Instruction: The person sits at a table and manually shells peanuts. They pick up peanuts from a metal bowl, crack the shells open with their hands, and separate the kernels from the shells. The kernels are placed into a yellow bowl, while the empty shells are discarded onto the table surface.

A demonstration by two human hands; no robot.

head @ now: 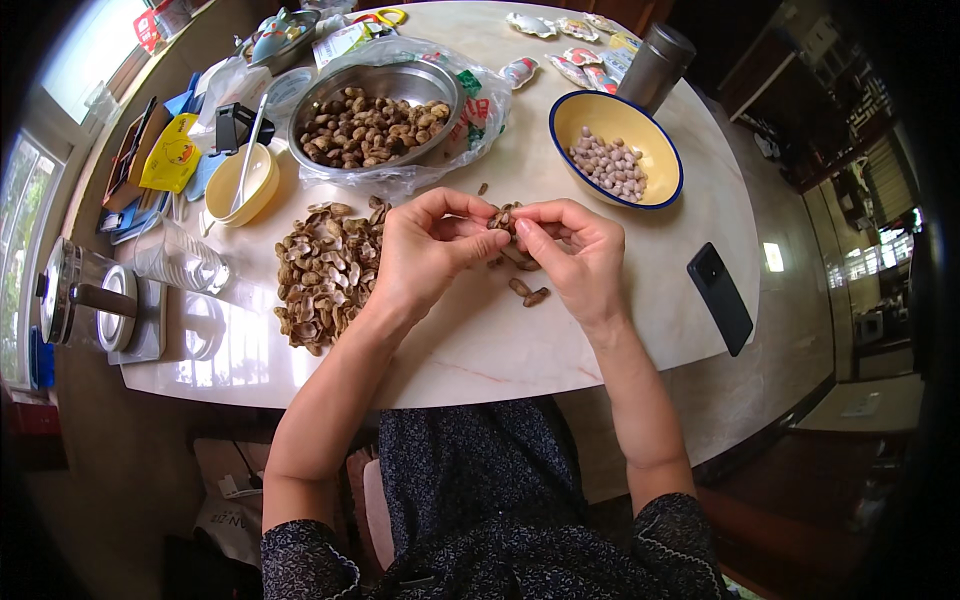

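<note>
Above the marble-patterned table [480, 352], my left hand [442, 244] and my right hand [574, 251] meet, their fingertips pinching a brown peanut pod [504, 217] between them. Whether its shell is split cannot be told. A few loose pods [534, 294] lie just below, partly under my fingers. Beside my left hand spreads a heap of peanut shells [326, 277]. Behind it, unshelled peanuts [367, 131] fill part of a steel bowl [296, 146] resting on a plastic bag. Shelled peanuts [607, 165] lie in a yellow enamel bowl [664, 146] beyond my right hand.
A black phone [720, 298] lies near the right edge. A metal tumbler [656, 67] stands behind the yellow bowl, near small wrapped packets [570, 71]. At left are a cream bowl [262, 187] with a spoon, a clear plastic cup [180, 259] and a glass pot [82, 296].
</note>
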